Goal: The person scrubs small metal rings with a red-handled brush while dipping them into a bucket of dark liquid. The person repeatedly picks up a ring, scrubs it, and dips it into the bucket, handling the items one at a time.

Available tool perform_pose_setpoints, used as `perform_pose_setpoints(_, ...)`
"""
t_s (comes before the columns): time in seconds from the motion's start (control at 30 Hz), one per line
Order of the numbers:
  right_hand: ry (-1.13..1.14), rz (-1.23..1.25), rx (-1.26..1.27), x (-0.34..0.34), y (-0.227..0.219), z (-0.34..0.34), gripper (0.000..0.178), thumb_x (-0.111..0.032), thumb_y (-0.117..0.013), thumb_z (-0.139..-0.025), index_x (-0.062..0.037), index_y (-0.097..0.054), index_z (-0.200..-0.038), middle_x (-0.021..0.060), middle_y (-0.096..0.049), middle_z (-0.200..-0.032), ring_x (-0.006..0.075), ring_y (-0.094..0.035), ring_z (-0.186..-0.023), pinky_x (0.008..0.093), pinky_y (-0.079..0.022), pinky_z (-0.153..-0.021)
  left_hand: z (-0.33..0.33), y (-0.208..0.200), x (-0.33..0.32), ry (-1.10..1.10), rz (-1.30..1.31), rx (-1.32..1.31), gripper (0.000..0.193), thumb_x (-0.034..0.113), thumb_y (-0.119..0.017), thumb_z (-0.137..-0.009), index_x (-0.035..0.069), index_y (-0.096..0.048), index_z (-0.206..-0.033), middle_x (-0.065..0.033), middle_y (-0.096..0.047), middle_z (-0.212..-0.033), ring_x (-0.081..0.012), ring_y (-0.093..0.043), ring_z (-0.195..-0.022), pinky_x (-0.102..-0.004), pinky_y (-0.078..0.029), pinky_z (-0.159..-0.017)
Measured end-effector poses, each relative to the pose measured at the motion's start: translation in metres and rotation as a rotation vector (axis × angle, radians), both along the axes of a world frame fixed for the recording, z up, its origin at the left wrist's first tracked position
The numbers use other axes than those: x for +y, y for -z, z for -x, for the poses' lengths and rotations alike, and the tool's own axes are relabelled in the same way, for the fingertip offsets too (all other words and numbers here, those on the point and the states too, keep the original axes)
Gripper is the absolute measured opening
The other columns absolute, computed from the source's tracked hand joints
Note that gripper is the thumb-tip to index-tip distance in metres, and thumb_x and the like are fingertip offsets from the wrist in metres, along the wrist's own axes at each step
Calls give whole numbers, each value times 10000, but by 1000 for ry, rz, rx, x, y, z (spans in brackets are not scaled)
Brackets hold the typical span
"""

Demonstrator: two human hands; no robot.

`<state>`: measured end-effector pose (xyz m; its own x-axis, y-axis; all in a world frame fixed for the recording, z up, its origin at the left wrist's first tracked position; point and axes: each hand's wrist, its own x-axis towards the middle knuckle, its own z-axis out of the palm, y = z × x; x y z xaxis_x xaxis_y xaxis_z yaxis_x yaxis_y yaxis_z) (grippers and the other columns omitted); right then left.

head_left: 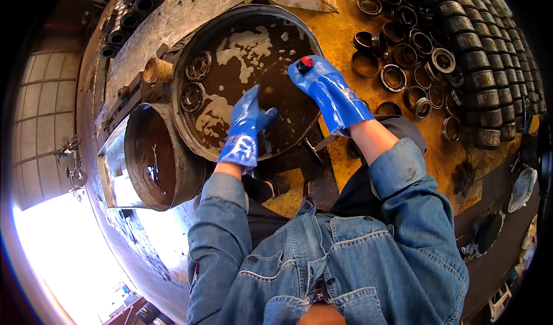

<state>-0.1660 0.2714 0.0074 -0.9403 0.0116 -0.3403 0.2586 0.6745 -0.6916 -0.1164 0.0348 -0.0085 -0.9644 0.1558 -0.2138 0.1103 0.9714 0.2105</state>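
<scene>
A wide round metal tub [183, 130] of dark liquid with patches of pale foam stands before me. Over its right part, my right hand [329, 87] in a blue rubber glove is closed round a tool, whose red-and-black handle end [307, 62] pokes out of the fist; the rest of the tool is hidden. My left hand [247, 120], gloved alike, hovers above the tub's near middle with its thumb apart from outstretched fingers, holding nothing. Two dark metal rings [199, 65] lie side by side at the tub's left inner edge.
Many loose metal rings [393, 78] lie on the yellow surface at right, beside tall rows of stacked dark rings [481, 80]. A smaller round container [175, 178] stands left of the tub, near a rusty can [158, 70]. Dark tubes [129, 19] lie at far left.
</scene>
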Motion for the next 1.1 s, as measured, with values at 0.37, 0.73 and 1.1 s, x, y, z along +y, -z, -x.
perform_pose_setpoints(0.37,158,283,98,14,3,6,340,-434,-704,-876,-103,-749,-940,162,-745,-875,354,-715,-836,416,-578,-793,96,66,18,85,127,-330,464,219,-745,-838,158,-676,-1292,-165,-661,-1351,-381,-622,-1255,-477,-537,-1022)
perform_pose_setpoints(0.73,111,308,99,16,-23,8,272,-242,-704,-935,-36,-748,-1107,102,-769,-947,181,-720,-886,322,-559,-844,94,58,21,132,98,-469,523,275,-791,-827,5,-661,-1256,-242,-666,-1305,-408,-620,-1243,-456,-532,-1014)
perform_pose_setpoints(1.1,99,205,-26,-5,-43,10,281,-281,-700,-927,-59,-756,-1090,129,-770,-942,222,-733,-873,331,-567,-834,82,35,11,131,-187,-406,608,345,-794,-835,4,-635,-1312,-238,-679,-1274,-413,-637,-1206,-443,-528,-1017)
